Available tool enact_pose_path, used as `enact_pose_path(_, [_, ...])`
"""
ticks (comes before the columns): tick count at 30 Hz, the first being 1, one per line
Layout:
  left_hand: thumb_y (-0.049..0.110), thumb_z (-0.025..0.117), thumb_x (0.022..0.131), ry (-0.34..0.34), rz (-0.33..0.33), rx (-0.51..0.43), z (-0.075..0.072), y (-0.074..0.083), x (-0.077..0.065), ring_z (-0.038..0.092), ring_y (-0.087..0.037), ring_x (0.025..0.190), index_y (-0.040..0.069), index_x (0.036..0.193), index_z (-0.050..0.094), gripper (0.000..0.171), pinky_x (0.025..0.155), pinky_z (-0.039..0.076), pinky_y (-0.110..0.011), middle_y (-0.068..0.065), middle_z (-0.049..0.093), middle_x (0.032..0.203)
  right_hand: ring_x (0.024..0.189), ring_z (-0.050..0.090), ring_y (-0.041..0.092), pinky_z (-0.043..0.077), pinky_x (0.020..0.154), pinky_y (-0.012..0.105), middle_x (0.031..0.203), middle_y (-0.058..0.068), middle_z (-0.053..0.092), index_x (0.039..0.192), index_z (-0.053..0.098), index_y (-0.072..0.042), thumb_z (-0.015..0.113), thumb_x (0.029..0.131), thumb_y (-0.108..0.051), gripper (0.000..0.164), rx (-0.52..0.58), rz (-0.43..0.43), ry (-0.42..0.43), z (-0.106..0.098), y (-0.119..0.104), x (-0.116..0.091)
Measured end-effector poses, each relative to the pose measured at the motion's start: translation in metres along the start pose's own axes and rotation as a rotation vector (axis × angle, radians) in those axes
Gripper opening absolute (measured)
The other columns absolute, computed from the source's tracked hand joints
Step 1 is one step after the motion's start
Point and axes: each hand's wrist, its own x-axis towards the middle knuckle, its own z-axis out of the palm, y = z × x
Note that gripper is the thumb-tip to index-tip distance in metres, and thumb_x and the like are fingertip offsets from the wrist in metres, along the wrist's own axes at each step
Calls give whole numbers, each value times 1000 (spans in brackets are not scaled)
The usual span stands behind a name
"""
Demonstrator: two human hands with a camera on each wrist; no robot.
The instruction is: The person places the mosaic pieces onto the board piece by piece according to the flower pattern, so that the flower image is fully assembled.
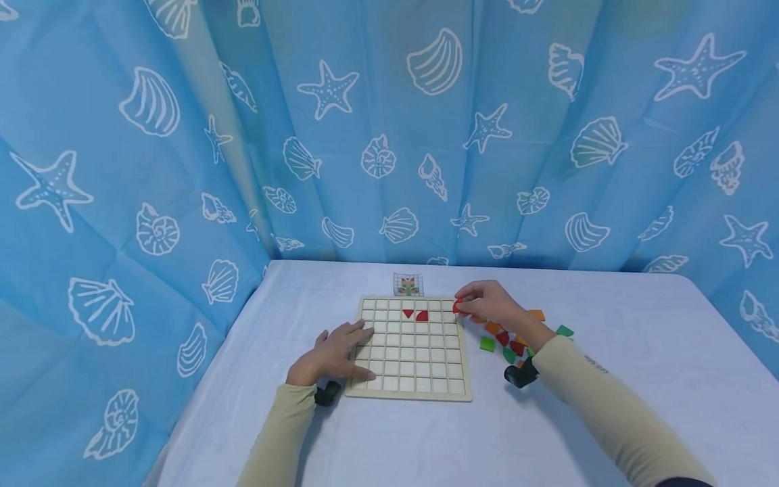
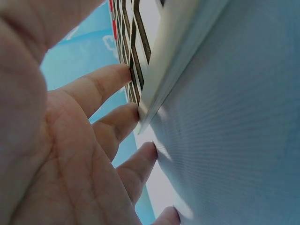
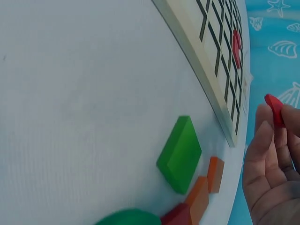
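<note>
A pale wooden grid board (image 1: pixel 408 398) with square cells lies on the table. Two red tiles sit in its second row: a red triangle (image 1: pixel 408 313) and a red tile with one rounded corner (image 1: pixel 422 316). My left hand (image 1: pixel 333 353) rests with spread fingers on the board's left edge; in the left wrist view, two fingertips (image 2: pixel 123 74) touch the board and others reach the cloth. Above the board's upper right corner, my right hand (image 1: pixel 491 302) pinches a small red tile (image 3: pixel 275 110) between thumb and fingers. Its full shape is partly hidden.
Right of the board lie loose tiles, among them a green square (image 1: pixel 487 344), an orange tile (image 1: pixel 537 315) and a dark green tile (image 1: pixel 564 331). A printed pattern card (image 1: pixel 408 285) lies behind the board. A blue shell-print curtain (image 1: pixel 377 203) hangs behind the white table.
</note>
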Motion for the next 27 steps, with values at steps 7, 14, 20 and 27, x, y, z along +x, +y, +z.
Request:
enact_pose_path(7, [53,80,76,3,2,3,-1,-3,3,23,-34,151,24,153,39,91,117,14,-66,-5,28,163,86,65,21,56,72,27,109,12,67,117,69,-5,70,91,-19,30,-16,2,13,7,-6,-1])
enact_pose_path(14, [53,80,76,-2,-4,8,0,-4,3,23,-32,151,26,153,39,91,118,13,-66,-4,27,164,96,68,18,51,80,32,112,8,72,110,75,-9,71,91,-30,29,-12,-5,37,15,-7,4])
enact_pose_path(20, [53,80,76,0,-8,-4,1,-3,2,23,-33,151,25,152,40,91,118,12,-66,-4,27,164,87,63,19,44,60,26,109,10,61,130,63,-11,70,92,-17,39,57,-18,29,22,-10,7])
enact_pose_path(27, [53,80,76,-3,-8,2,1,-3,1,22,-33,151,25,153,39,91,118,12,-66,-3,27,164,96,60,23,50,78,32,116,10,69,121,69,-8,68,94,-21,31,67,-5,62,31,-20,8])
